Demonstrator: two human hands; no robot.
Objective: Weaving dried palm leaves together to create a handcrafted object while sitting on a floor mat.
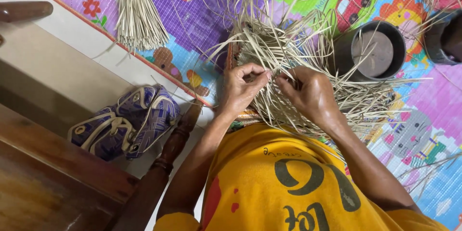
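Left hand: fingers curled, thumb and forefinger pinched shut on thin pale straw strands at the near edge of the half-woven pale straw mat piece. Right hand: fingers bent and closed on strands of the same piece, fingertips almost touching those of the left hand.

Half-woven pale straw mat piece: lies on the colourful cartoon-printed foam play mat, directly under and beyond both hands, against the person's lap; loose strand ends fan out from it on all sides.

Bundle of cut pale straw strips: tied at the top and splayed at the bottom, lies by the play mat's left edge, well apart from the hands.

Dark round cylindrical container: stands on the play mat just beyond the right hand, touching the loose strands.

Second dark round container: at the play mat's right edge, partly cut off by the frame.

Blue-and-white patterned cloth bag with cream handles: rests off the play mat on the pale floor, beside the dark wooden furniture.

Yellow printed shirt: worn by the person, below the hands.
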